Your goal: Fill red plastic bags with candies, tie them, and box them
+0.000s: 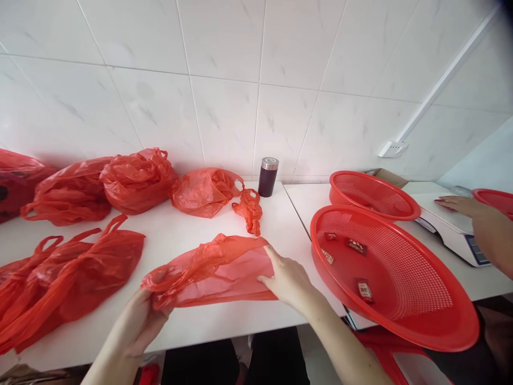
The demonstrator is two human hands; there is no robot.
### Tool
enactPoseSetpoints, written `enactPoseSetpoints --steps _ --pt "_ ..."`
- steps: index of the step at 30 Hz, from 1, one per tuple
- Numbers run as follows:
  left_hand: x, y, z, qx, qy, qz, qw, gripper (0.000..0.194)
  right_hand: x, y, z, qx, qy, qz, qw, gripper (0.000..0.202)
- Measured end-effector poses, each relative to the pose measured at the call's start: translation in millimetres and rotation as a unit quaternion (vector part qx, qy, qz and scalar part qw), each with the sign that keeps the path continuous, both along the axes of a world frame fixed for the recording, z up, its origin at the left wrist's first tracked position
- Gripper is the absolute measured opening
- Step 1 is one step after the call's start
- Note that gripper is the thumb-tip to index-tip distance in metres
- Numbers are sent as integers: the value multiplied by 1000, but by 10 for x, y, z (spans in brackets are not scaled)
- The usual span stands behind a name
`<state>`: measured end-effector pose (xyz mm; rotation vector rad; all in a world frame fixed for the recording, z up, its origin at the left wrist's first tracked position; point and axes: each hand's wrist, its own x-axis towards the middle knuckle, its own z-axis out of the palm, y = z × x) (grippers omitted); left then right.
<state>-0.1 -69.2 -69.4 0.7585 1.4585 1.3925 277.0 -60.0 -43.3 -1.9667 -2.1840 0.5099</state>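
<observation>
A thin red plastic bag (224, 272) is stretched sideways between my two hands, just over the white table. My left hand (146, 315) grips its bunched left end, with some fingers hidden by the plastic. At the right end, my right hand (286, 278) holds the edge, thumb and forefinger apart; its other fingers are partly hidden. Behind it lies a small crumpled red bag (250, 211), beside a filled-out red bag (204, 192). To the left, a larger red bag with loose handles (88, 272) rests near the table's front.
A dark tumbler (268, 177) stands by the tiled wall. At right, a big red basket (401, 278) holds several small wrapped packets; another red basket (374, 192) sits behind it. Another person's hand (460, 206) lies on a white scale (441, 219). More red bags (136, 182) line the wall.
</observation>
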Motion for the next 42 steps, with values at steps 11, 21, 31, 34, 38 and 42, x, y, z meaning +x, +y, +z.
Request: enactPoseSetpoints --steps 11,21,31,34,38,42 --pt "663 -410 235 277 557 -30 782 19 -137 50 302 27 -105 77 991 80" --pt "189 380 -193 68 664 -134 732 46 77 -52 392 -60 -84 182 978 50" --pt "377 157 -76 73 510 -263 816 54 -185 66 60 14 -114 258 959 43" --pt "254 135 -128 54 517 -263 813 63 -75 118 -115 -95 -133 218 962 92" --pt "154 98 -116 47 494 -311 810 80 102 114 18 -134 -40 202 969 88" --pt "95 53 -40 64 450 -364 813 72 444 27 576 -161 236 263 921 59"
